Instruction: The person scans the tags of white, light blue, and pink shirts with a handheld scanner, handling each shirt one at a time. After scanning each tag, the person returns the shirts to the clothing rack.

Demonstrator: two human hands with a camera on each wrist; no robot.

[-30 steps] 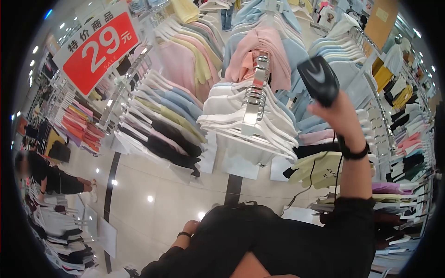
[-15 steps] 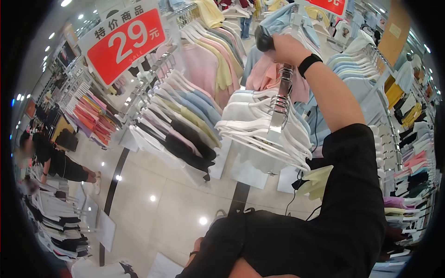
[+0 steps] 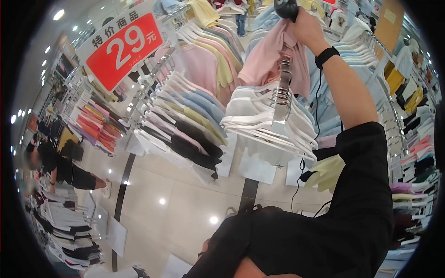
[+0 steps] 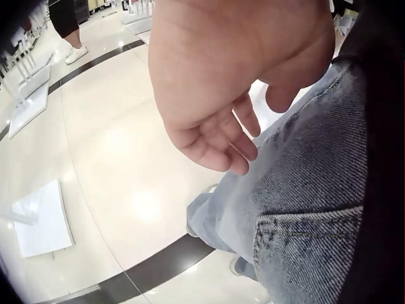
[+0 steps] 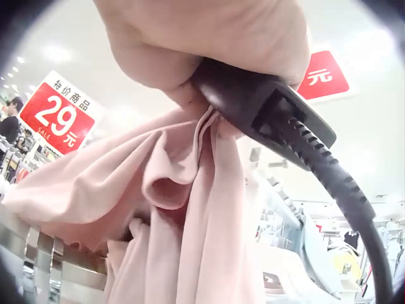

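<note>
My right hand (image 3: 308,30) is raised over the middle rack, gripping a black corded hand-held device (image 5: 247,101) whose exact kind is not clear. Directly under the same hand, a pink top (image 5: 190,215) is bunched and pulled up, its folds gathered at the fingers. In the head view, the pink top (image 3: 266,58) drapes over the rack's near end, behind white tops on white hangers (image 3: 259,121). Down at my side, the left hand (image 4: 234,76) hangs with loosely curled fingers beside my jeans (image 4: 310,164), holding nothing.
A red-and-white price sign (image 3: 124,51) stands above the left rack, where several coloured tops (image 3: 190,109) hang. More light-blue clothes (image 3: 357,53) hang on the right. The device's black cord (image 3: 319,106) trails down past the rack. Another person (image 3: 65,164) stands far left.
My right hand has swung from the right, with the black device, to the pink top and lifted its fabric upward. The pink top now rises toward the hand. The left arm has lowered out of the head view's middle.
</note>
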